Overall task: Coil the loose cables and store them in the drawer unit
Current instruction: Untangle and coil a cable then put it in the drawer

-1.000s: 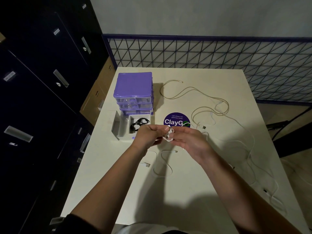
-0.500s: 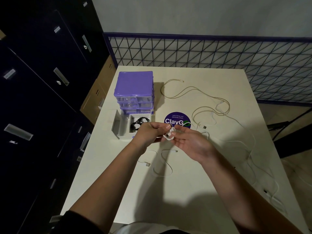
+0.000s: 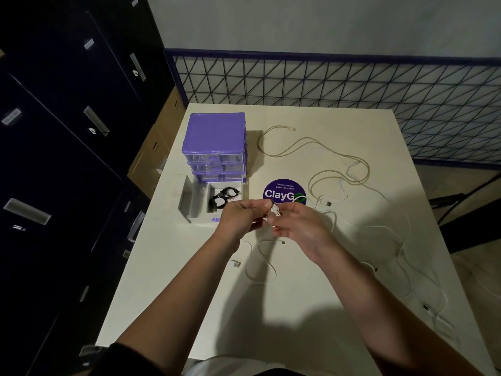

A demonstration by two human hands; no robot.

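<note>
1. Head view: my left hand and right hand meet above the worktop. Fingers of both pinch a small white cable coil, held raised so the loops stay tight.
2. Drawer unit stands far left. One drawer lies out just beyond my left hand, a black coiled cable already in it.
3. Loose cables sprawl right, uncoiled.
</note>
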